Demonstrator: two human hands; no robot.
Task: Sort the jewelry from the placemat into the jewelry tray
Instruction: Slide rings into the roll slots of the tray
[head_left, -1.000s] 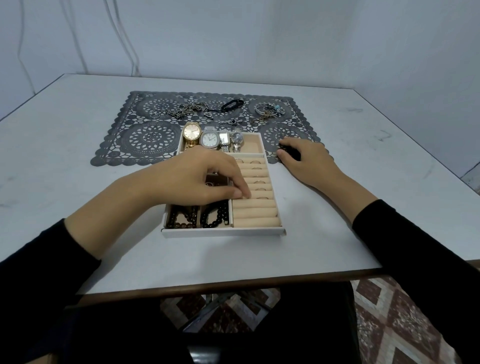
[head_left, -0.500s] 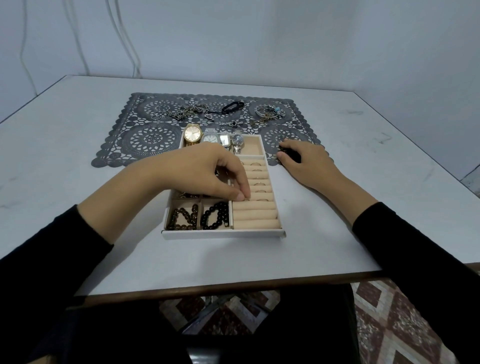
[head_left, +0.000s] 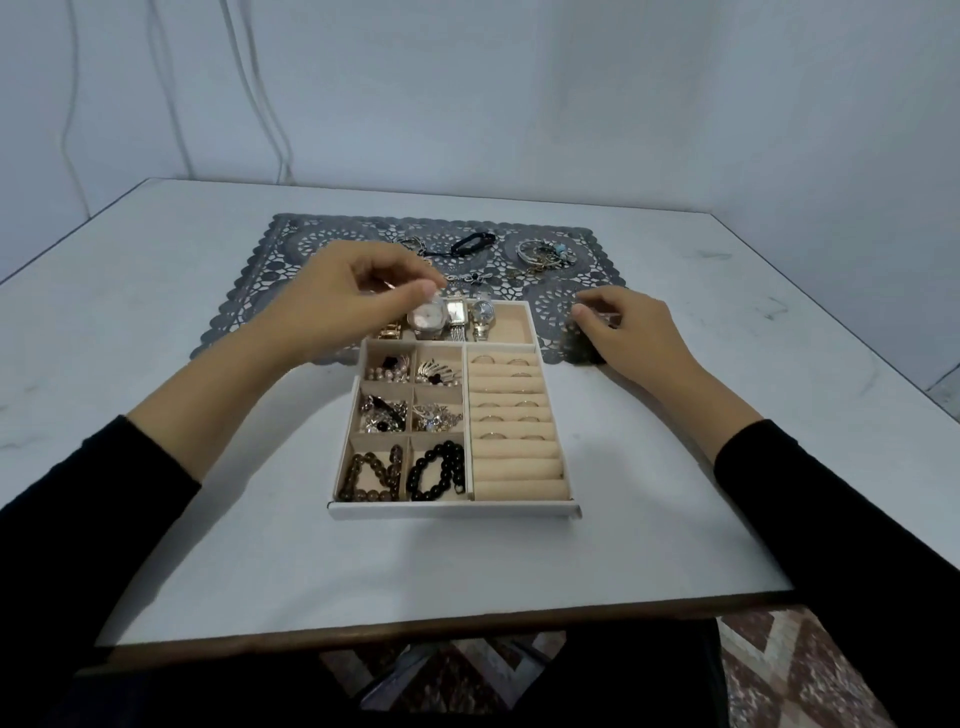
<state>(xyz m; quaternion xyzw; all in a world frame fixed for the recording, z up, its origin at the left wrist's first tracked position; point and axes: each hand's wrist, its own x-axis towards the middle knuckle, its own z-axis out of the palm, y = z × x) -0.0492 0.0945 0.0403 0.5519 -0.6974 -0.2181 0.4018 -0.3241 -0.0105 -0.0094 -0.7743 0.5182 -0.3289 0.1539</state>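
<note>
The jewelry tray (head_left: 452, 510) holds four watches (head_left: 427, 318) and two bead bracelets (head_left: 436, 470). Left hand (head_left: 358, 296) hovers pinched, contents unclear; right hand (head_left: 639, 332) curls on the placemat (head_left: 311, 249), grip unclear

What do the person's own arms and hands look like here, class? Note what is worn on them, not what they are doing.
Both arms are in long, plain black sleeves. The left sleeve and the right sleeve each end partway along the forearm, so the wrists are uncovered. The left hand and the right hand are bare: no gloves, and no ring, watch or bracelet shows on either.
</note>
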